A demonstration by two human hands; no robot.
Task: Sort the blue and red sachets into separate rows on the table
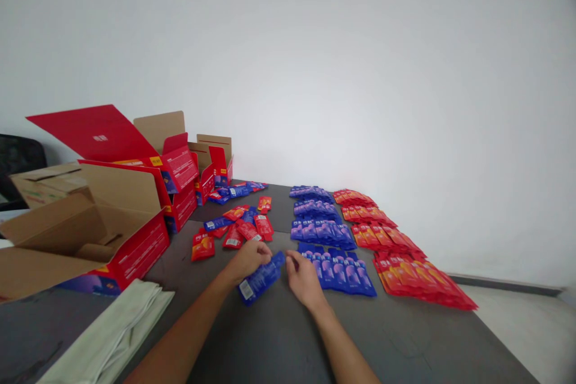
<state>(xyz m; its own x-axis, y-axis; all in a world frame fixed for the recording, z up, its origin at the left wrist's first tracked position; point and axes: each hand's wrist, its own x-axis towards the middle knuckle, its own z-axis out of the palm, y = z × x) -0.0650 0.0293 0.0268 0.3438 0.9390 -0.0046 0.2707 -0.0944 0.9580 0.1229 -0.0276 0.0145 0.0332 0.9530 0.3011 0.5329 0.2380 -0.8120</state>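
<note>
A blue sachet with a white barcode label is held at a slant above the dark table, slightly blurred. The fingers of my left hand are pinched at its upper edge. My right hand has its fingers closed at the narrow upper-right end of the sachet, with the exact contact hard to see. Just right of my right hand lies a fanned row of blue sachets. Beyond my left hand is a loose pile of red sachets mixed with blue ones.
More blue rows lie behind the nearest one, with rows of red sachets to their right. Open red cartons stand along the left. A folded pale cloth lies at front left. A white wall stands behind the table.
</note>
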